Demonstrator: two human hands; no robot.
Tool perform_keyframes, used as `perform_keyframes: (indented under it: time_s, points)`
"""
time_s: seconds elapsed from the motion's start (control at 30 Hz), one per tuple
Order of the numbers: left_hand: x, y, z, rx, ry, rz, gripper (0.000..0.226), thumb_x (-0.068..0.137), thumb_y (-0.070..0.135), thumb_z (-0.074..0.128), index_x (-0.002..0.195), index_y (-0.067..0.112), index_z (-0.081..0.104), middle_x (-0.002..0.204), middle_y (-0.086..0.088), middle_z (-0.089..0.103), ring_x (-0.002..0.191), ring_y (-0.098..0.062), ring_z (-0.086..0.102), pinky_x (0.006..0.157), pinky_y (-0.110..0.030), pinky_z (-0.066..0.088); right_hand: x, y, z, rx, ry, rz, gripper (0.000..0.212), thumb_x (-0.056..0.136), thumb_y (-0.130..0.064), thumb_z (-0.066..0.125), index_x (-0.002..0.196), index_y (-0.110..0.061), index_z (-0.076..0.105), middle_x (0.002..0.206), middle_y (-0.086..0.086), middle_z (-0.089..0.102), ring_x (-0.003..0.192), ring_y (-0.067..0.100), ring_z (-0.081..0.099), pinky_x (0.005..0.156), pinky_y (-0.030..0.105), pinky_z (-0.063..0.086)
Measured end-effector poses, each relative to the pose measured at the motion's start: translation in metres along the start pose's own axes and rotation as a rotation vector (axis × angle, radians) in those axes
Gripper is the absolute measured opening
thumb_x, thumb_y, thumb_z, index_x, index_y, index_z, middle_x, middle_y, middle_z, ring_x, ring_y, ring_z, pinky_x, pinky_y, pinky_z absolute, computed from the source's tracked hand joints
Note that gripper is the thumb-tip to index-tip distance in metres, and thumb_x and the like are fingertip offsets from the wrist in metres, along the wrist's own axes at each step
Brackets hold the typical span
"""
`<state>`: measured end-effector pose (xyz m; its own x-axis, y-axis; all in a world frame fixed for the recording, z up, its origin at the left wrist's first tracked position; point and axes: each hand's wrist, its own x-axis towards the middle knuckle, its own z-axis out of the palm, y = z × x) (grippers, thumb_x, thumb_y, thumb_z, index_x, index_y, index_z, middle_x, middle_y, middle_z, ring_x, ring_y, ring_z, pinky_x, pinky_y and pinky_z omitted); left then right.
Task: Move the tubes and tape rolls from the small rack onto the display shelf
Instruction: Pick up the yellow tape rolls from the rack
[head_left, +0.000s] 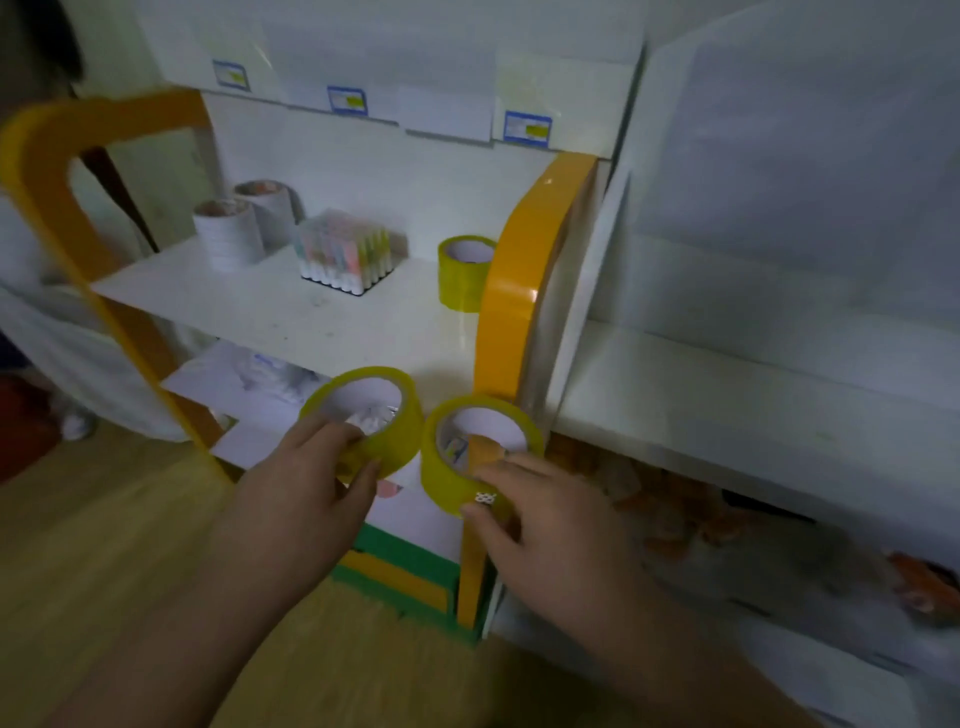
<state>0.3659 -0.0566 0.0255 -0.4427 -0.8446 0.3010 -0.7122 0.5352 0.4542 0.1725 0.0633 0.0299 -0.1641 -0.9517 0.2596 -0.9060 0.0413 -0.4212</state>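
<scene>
My left hand grips a yellow tape roll by its rim, held in the air in front of the small rack. Just to its right my right hand holds a second yellow tape roll, thumb on its outer face. The small rack has orange side panels and a white top shelf. On that shelf stand a third yellow tape roll, a clear box of coloured tubes and two white tape rolls. The white display shelf stands to the right.
Blue price labels line the wall ledge behind the rack. Orange packets lie under the display shelf's board. Lower rack shelves hold white packets. A person in white stands at the left edge. Wooden floor lies below.
</scene>
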Motion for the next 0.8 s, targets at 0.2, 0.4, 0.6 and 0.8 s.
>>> perform_keyframes:
  time_s: [0.2, 0.4, 0.6, 0.8]
  points:
    - [0.063, -0.035, -0.007, 0.019, -0.016, -0.009, 0.023, 0.092, 0.034, 0.058, 0.111, 0.022, 0.061, 0.099, 0.014, 0.046, 0.068, -0.002, 0.054, 0.062, -0.037, 0.051, 0.063, -0.01, 0.024, 0.037, -0.05, -0.058, 0.036, 0.099, -0.052, 0.045, 0.131, -0.038, 0.056, 0.12, -0.017, 0.059, 0.081, 0.006, 0.059, 0.064, 0.022, 0.043]
    - [0.128, -0.072, 0.002, -0.006, -0.068, 0.033, 0.026, 0.094, 0.028, 0.059, 0.117, 0.016, 0.06, 0.114, 0.005, 0.053, 0.076, -0.018, 0.058, 0.068, -0.042, 0.052, 0.113, -0.018, 0.04, 0.062, -0.075, -0.074, 0.039, 0.1, -0.05, 0.045, 0.136, -0.037, 0.053, 0.122, -0.015, 0.06, 0.083, 0.008, 0.058, 0.067, 0.022, 0.045]
    - [0.198, -0.114, 0.024, -0.061, -0.165, 0.234, 0.029, 0.092, 0.036, 0.06, 0.113, 0.016, 0.063, 0.103, 0.007, 0.053, 0.082, -0.02, 0.06, 0.068, -0.037, 0.05, 0.144, -0.032, 0.064, -0.002, 0.031, 0.023, 0.025, 0.097, -0.048, 0.048, 0.109, -0.033, 0.063, 0.098, -0.014, 0.061, 0.072, 0.006, 0.056, 0.059, 0.023, 0.049]
    - [0.264, -0.124, 0.048, -0.127, -0.388, 0.505, 0.041, 0.083, 0.049, 0.045, 0.106, 0.023, 0.067, 0.107, 0.01, 0.059, 0.088, -0.014, 0.06, 0.067, -0.03, 0.046, 0.17, -0.055, 0.084, -0.057, 0.173, 0.225, 0.032, 0.093, -0.05, 0.055, 0.122, -0.036, 0.06, 0.112, -0.018, 0.064, 0.072, 0.006, 0.059, 0.057, 0.017, 0.05]
